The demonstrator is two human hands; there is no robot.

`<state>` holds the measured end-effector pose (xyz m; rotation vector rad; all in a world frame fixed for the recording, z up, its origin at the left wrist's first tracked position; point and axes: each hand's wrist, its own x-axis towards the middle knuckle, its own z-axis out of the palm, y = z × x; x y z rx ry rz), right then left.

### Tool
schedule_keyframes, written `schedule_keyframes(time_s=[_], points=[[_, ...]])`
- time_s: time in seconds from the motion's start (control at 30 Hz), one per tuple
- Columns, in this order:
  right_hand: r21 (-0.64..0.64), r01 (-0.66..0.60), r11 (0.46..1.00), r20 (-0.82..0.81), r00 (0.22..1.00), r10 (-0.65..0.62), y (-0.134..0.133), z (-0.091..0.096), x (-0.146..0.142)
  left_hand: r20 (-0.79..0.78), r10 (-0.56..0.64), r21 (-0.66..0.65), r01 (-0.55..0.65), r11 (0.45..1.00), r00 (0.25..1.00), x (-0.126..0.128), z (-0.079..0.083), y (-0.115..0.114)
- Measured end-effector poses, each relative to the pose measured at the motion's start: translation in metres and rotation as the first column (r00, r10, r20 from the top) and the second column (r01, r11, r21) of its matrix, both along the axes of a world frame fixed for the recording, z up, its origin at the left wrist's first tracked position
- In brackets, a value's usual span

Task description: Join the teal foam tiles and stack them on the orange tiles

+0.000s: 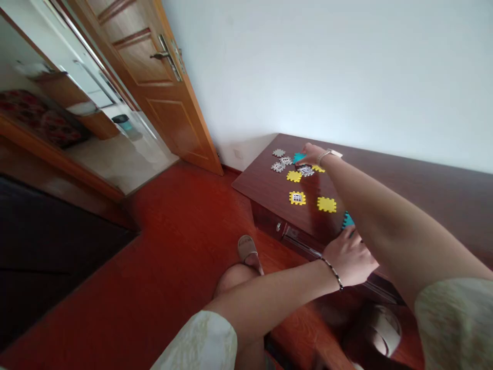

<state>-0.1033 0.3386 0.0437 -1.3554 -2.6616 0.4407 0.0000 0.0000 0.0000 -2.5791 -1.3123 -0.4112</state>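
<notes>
On my feed, the far left shows a wooden door standing ajar, with its metal lever handle catching the light, and a red-brown wood floor runs toward me from it. Nearer the middle, I can see the person's knee and a tan slipper just beyond it.

The person's left hand, with a thin beaded bracelet on its wrist, reaches in from the near left to the near edge of a dark reddish-brown wooden desk. Its fingers are curled and lie beside or on a teal foam tile at that edge. The arm blocks part of my view, so I cannot tell whether they are grasping it.

Farther along the desk lie loose interlocking foam tiles: three grey ones at the far left of the group, then yellow ones, one with a small window pattern and a plain one.

The right arm crosses in from the right. The right hand, wearing a wristwatch, is bent down over a second teal tile. Its fingers look closed around that tile's edge, but I cannot confirm a grip.

Behind everything rises a plain white wall.
</notes>
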Motion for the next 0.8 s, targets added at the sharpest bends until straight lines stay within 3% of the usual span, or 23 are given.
schedule_keyframes(time_s=[0.17, 0.3, 0.37, 0.43, 0.63, 0.8], points=[[-0.082, 0.075, 0.994, -0.249, 0.964, -0.093, -0.008, 0.0, 0.009, -0.005, 0.023, 0.021, -0.023, 1.0, 1.0, 0.0, 0.0, -0.002], [-0.284, 0.017, 0.959, -0.486, 0.859, -0.159, -0.023, 0.01, 0.034, -0.02, 0.059, 0.043, -0.058, 0.997, 0.998, 0.002, 0.005, -0.006], [-0.308, -0.019, 0.951, -0.583, 0.794, -0.173, -0.036, 0.017, 0.053, -0.02, 0.078, 0.047, -0.077, 0.996, 0.997, 0.003, 0.007, -0.007], [-0.295, -0.051, 0.954, -0.671, 0.722, -0.169, -0.055, 0.023, 0.075, -0.039, 0.082, 0.02, -0.081, 0.997, 0.996, 0.004, 0.008, -0.007], [-0.258, -0.155, 0.954, -0.762, 0.639, -0.103, -0.132, 0.036, 0.154, -0.023, 0.09, -0.015, -0.09, 0.996, 0.996, 0.009, 0.007, -0.006], [-0.229, -0.042, 0.972, -0.809, 0.564, -0.166, -0.201, 0.044, 0.224, -0.022, 0.09, -0.032, -0.091, 0.995, 0.996, 0.008, 0.01, -0.01]])
